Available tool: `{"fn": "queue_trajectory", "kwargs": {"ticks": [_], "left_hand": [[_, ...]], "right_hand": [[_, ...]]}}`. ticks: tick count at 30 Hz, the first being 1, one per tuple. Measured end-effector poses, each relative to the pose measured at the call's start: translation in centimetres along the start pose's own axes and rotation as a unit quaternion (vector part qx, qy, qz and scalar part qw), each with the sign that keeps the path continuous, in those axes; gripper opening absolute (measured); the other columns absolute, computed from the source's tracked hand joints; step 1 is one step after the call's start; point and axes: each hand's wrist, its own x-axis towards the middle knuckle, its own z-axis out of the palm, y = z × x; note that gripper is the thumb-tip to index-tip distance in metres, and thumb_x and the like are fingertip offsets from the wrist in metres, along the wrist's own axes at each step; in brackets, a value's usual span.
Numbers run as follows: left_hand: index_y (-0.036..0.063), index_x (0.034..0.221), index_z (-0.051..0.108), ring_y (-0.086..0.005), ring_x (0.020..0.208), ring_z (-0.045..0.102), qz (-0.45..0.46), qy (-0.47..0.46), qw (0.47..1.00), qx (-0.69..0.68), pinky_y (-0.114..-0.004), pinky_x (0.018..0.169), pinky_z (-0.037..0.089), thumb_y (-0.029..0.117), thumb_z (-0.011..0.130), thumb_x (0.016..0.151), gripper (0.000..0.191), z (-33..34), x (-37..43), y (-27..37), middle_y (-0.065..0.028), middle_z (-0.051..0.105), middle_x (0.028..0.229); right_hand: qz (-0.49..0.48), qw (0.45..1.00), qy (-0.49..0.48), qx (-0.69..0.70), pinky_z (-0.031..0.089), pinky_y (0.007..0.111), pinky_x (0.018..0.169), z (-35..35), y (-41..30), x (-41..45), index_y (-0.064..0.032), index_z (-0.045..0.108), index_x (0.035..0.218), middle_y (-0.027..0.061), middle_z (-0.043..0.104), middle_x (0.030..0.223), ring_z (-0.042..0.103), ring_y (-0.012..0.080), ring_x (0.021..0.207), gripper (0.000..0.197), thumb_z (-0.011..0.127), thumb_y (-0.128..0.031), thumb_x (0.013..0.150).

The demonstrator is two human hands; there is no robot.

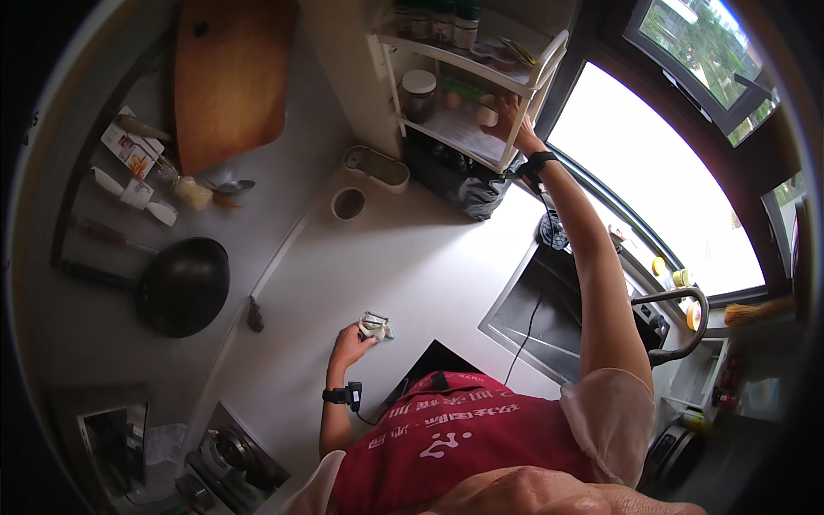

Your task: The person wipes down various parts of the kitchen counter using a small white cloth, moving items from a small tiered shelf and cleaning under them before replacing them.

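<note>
My left hand (349,346) is low over the white counter (290,270), its fingers closed around a small crumpled white packet (380,329). A thin bar-like part crosses the top of the packet; I cannot tell what it is. My right hand (512,122) reaches far up into the lower tier of a white two-tier rack (450,145), fingers spread. Beside those fingers are pale round things, likely eggs (486,114), and part of the hand is behind the rack's post. A white-lidded jar (418,93) stands further left on that tier.
Spice bottles (444,29) line the upper tier. A black plastic bag (463,187) sits below the rack, near a round cup (348,203) and an oval holder (376,168). On the wall hang a wok (183,286), utensils and a wooden cutting board (232,84). A dark sink (547,309) lies right.
</note>
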Motion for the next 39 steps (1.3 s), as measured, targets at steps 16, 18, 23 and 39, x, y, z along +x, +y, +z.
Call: {"fn": "queue_trajectory", "kwargs": {"ticks": [16, 18, 23, 39], "left_hand": [[0.0028, 0.104, 0.071, -0.0255, 0.069, 0.063, 0.004, 0.004, 1.000, 0.007, -0.040, 0.066, 0.051, 0.018, 0.081, 0.080, 0.030, 1.4, 0.1, -1.8, -0.0128, 0.069, 0.081], [0.0025, 0.103, 0.070, -0.0257, 0.069, 0.063, 0.005, 0.000, 1.000, 0.003, -0.040, 0.066, 0.051, 0.018, 0.081, 0.081, 0.029, 1.7, 0.1, -1.9, -0.0129, 0.069, 0.081], [0.0043, 0.106, 0.072, -0.0161, 0.064, 0.059, -0.009, -0.011, 0.999, 0.028, -0.034, 0.062, 0.050, 0.019, 0.082, 0.080, 0.031, 2.3, 0.9, -1.7, -0.0065, 0.068, 0.076], [0.0021, 0.105, 0.071, -0.0184, 0.070, 0.063, 0.023, -0.051, 0.998, -0.011, -0.035, 0.068, 0.052, 0.015, 0.082, 0.079, 0.031, 3.2, 4.8, -0.2, -0.0084, 0.069, 0.079]], "right_hand": [[-0.039, 0.988, 0.107, 0.100, 0.050, 0.051, 0.097, -3.4, -1.3, -0.4, 0.0007, 0.055, 0.133, 0.0269, 0.062, 0.118, 0.060, 0.0443, 0.109, 0.074, 0.084, -0.032, 0.073], [-0.061, 0.985, 0.095, 0.132, 0.050, 0.051, 0.097, -4.5, -1.2, -1.4, 0.0025, 0.055, 0.134, 0.0270, 0.062, 0.117, 0.060, 0.0438, 0.108, 0.075, 0.083, -0.033, 0.074], [0.094, 0.987, -0.014, 0.129, 0.049, 0.047, 0.102, -8.4, -0.9, -4.9, 0.0096, 0.054, 0.138, 0.0316, 0.058, 0.124, 0.059, 0.0435, 0.114, 0.091, 0.082, -0.051, 0.075], [0.138, 0.990, 0.014, -0.009, 0.054, 0.040, 0.103, -33.3, 3.4, -17.2, -0.0052, 0.055, 0.144, 0.0160, 0.063, 0.132, 0.062, 0.0300, 0.122, 0.073, 0.087, -0.011, 0.079]]}}
